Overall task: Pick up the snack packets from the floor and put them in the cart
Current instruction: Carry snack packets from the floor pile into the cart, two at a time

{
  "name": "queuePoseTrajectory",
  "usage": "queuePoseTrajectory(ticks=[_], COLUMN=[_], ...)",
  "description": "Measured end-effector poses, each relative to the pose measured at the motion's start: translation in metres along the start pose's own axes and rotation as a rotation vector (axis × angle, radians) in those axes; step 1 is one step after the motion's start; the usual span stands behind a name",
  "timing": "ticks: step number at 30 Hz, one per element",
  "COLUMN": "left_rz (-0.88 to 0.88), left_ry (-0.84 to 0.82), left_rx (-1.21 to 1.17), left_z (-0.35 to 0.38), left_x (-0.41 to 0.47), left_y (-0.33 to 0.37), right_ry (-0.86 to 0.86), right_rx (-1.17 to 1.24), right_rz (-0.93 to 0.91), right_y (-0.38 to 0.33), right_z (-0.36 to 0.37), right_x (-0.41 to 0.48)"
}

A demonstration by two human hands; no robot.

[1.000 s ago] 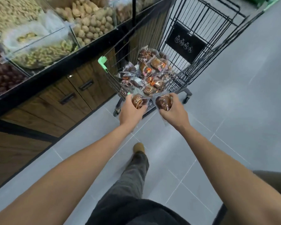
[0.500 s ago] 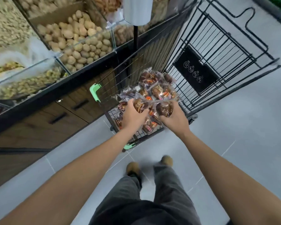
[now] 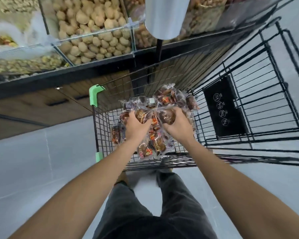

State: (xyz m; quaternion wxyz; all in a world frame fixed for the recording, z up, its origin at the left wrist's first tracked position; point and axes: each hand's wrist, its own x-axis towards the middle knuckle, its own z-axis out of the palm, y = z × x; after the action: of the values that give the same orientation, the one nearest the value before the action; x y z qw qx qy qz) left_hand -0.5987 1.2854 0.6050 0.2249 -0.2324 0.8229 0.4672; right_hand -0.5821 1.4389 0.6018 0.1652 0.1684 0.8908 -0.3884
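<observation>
Cart (image 3: 102,131) open on top, wire walls all round, packets (image 3: 155,145) heaped at its left end, right end free, shelf (image 3: 76,73) tight along far side.

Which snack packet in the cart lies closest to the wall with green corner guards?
The packet just left of the left hand, at the left edge of the heap; all the others lie further right, away from that wall.
</observation>
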Motion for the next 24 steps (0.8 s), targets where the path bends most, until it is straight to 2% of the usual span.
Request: queuePoseTrajectory(ticks=[12, 17, 21, 24], left_rz=[-0.328, -0.383, -0.394, -0.37], left_ry=[0.152, 0.213, 0.198, 0.176], left_rx=[-0.229, -0.262, -0.231, -0.255], left_z=[0.07, 0.078, 0.076, 0.071], left_x=[0.063, 0.096, 0.11, 0.109], left_y=[-0.012, -0.02, -0.03, -0.039], right_ry=[-0.177, -0.144, -0.196, -0.231], right_rx=[-0.114, -0.134, -0.288, -0.303], right_rz=[-0.027, -0.054, -0.06, -0.057], right_y=[0.038, 0.039, 0.036, 0.033], right_z=[0.03, 0.056, 0.069, 0.071], right_x=[0.102, 0.129, 0.14, 0.138])
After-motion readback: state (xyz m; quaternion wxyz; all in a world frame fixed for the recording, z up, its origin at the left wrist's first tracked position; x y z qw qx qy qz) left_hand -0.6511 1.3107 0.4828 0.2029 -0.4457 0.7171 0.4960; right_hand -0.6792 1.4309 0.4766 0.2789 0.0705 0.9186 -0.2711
